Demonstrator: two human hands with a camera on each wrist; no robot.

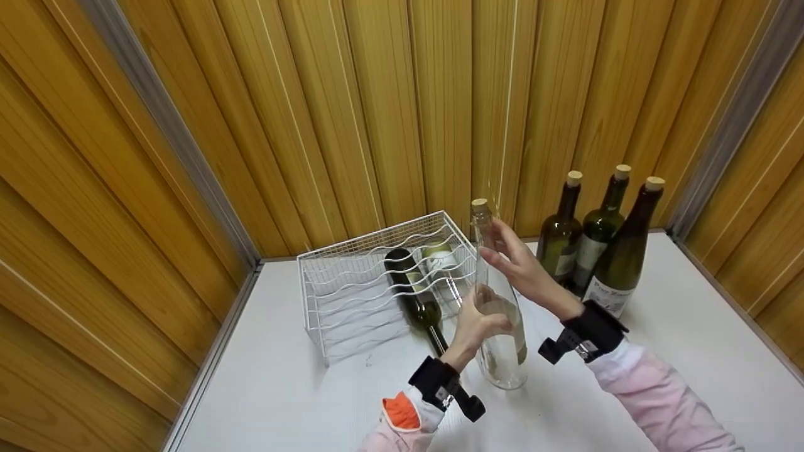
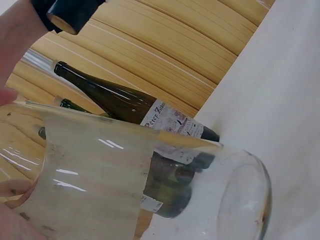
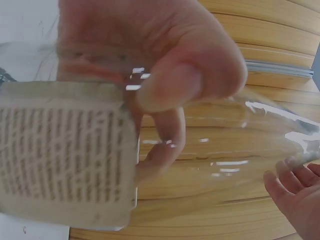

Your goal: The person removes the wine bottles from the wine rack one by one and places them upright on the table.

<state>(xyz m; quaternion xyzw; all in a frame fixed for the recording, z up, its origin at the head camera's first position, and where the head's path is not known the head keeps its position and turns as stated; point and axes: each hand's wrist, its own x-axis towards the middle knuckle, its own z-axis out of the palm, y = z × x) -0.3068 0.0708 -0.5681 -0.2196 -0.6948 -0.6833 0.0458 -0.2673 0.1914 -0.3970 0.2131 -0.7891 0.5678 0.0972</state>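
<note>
Left hand (image 3: 165, 37) grips clear bottle (image 3: 215, 145) beside printed label (image 3: 65, 155)

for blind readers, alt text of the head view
Left hand grips a clear corked glass bottle, right hand at its neck. Two glass bottles lie in a white wire rack; three corked dark green glass bottles stand rightward.

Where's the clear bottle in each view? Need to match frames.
Head: clear bottle just right of centre, corked end up.
Left wrist: clear bottle across the lower half, base toward the right.
Right wrist: clear bottle across the middle, label at left, neck at the right edge.
Shared landmark: wood-panelled wall, visible in all three.
</note>
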